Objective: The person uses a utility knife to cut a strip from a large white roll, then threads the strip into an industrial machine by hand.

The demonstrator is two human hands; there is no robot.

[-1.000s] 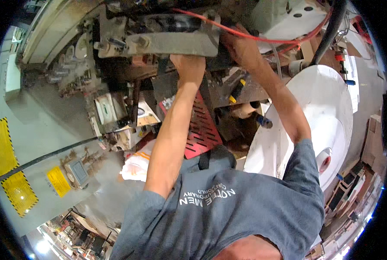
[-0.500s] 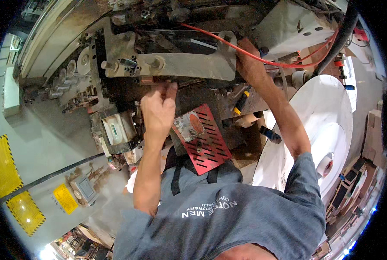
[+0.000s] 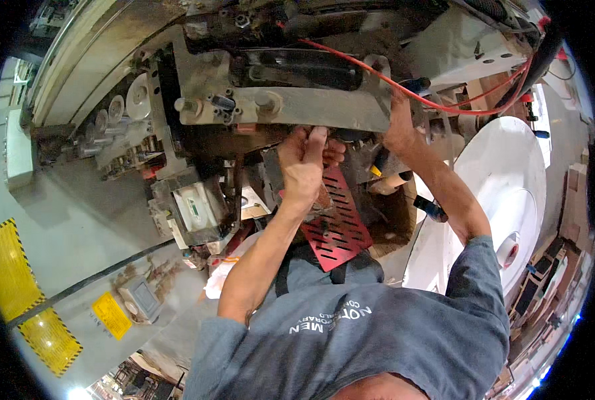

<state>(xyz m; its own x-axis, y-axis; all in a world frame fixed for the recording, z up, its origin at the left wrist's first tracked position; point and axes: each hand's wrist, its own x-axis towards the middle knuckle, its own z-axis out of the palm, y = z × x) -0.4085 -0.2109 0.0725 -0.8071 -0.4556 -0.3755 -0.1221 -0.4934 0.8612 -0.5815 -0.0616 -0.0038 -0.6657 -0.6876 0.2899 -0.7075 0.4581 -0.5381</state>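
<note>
Both my hands up at the machine's metal bracket (image 3: 291, 107).
Left hand (image 3: 304, 167) open, fingertips touching its underside; right hand (image 3: 399, 127) hidden behind it, grip unclear.

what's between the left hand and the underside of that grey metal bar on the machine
Nothing visible: the left hand already reaches the underside of the grey metal bar, fingers against it, above the red slotted plate.

Large white paper roll (image 3: 504, 193) beside red slotted plate (image 3: 337, 223).
</note>
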